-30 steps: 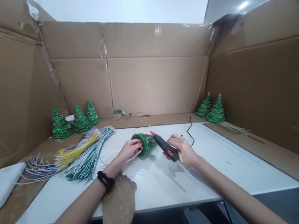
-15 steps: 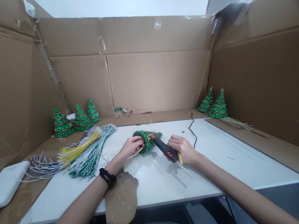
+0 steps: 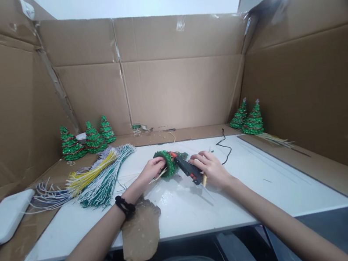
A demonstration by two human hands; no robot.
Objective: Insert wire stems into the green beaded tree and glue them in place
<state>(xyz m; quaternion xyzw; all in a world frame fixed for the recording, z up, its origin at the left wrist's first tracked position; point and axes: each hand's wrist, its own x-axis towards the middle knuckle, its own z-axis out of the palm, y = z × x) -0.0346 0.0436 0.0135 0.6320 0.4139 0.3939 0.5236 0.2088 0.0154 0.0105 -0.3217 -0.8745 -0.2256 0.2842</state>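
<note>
A small green artificial Christmas tree point(image 3: 168, 167) lies on its side above the white board, its base toward my left hand point(image 3: 155, 170). The fingers of that hand are closed on the rim of the base, and a pale strand point(image 3: 158, 177) sticks out below them. My right hand point(image 3: 212, 168) is wrapped round a black hot glue gun point(image 3: 187, 168) with an orange-red nozzle end. The nozzle points left and meets the tree's side; whether it touches is hard to tell. A glue stick pokes from the gun's back.
Bundles of yellow wire strands point(image 3: 92, 173) and green-and-white strands point(image 3: 109, 181) lie at left. Finished-looking trees point(image 3: 95, 139) stand at back left, two more point(image 3: 253, 120) at right. A cardboard scrap point(image 3: 141, 234) overhangs the front edge. A white device point(image 3: 4, 216) sits far left; cardboard walls point(image 3: 183, 88) enclose the board.
The glue gun and my right hand have shifted slightly left and up, the nozzle moving along the tree. The black cord at right has changed its bend. My left hand keeps its hold.
</note>
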